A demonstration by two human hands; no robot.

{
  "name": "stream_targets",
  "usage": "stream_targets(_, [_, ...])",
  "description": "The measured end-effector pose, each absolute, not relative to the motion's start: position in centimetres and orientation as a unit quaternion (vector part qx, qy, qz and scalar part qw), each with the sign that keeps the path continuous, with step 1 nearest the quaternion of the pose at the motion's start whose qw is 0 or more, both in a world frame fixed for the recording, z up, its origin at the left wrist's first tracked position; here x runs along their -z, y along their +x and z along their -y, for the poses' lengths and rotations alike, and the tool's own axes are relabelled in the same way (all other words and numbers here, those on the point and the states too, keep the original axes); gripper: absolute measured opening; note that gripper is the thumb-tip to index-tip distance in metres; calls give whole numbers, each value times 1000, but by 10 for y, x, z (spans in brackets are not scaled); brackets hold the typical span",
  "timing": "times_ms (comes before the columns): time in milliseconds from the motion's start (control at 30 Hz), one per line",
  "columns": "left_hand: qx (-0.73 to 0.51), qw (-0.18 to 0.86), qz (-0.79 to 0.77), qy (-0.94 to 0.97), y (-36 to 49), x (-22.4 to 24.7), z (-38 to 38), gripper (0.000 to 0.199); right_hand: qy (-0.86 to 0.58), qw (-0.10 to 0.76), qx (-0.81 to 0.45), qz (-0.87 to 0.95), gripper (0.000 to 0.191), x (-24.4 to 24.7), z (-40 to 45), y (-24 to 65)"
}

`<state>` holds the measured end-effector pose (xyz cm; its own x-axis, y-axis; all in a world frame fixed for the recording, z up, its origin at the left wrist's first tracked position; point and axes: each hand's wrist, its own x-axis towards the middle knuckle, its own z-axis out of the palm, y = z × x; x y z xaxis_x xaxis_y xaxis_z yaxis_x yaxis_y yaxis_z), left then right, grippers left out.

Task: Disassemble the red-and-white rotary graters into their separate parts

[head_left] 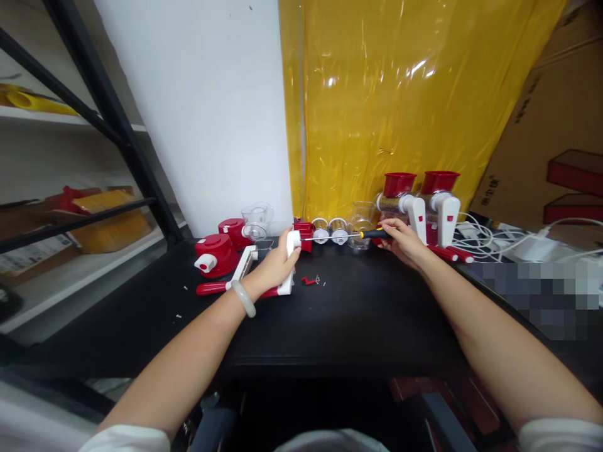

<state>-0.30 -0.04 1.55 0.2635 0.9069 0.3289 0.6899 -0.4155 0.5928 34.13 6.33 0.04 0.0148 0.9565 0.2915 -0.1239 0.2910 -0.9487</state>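
— Where's that white plastic crank arm?
— Over the black tabletop, nearer its far edge, and the left hand has fingers curled round its top end!
— And the right hand?
— Fingers pinching the black-and-yellow handle of a long screwdriver, shaft level, tip at the arm's head. Small red hooked part lying just right; rounded red base farther left.

"What colour is the screwdriver handle?"
"Black and yellow. The crank is white and red."
"And the plastic sheet?"
"All yellow! The table is black, and both funnels are red."
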Motion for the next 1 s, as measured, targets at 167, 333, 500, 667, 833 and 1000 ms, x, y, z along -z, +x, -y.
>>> stream_targets(167, [-312, 167, -509, 785, -2, -17, 2, 72, -334, 610, -499, 516, 37, -5, -57, 343])
stream_targets(333, [-293, 169, -512, 789, -2, -15, 4, 72, -329, 630, -484, 511, 35, -9, -57, 343])
stream_targets(500, [-307, 168, -510, 786, -2, -15, 3, 72, -424, 591, -404, 555, 49, -6, -65, 345])
stream_targets(667, [-313, 161, -514, 782, -1, -17, 2, 70, -455, 548, -317, 627, 55, -2, -65, 347])
stream_targets(833, [-309, 163, -516, 782, -2, -17, 2, 70, -412, 602, -385, 565, 43, -3, -65, 342])
stream_targets(1000, [-300, 163, -514, 787, 0, -17, 4, 71, -356, 634, -451, 518, 38, -8, -60, 338])
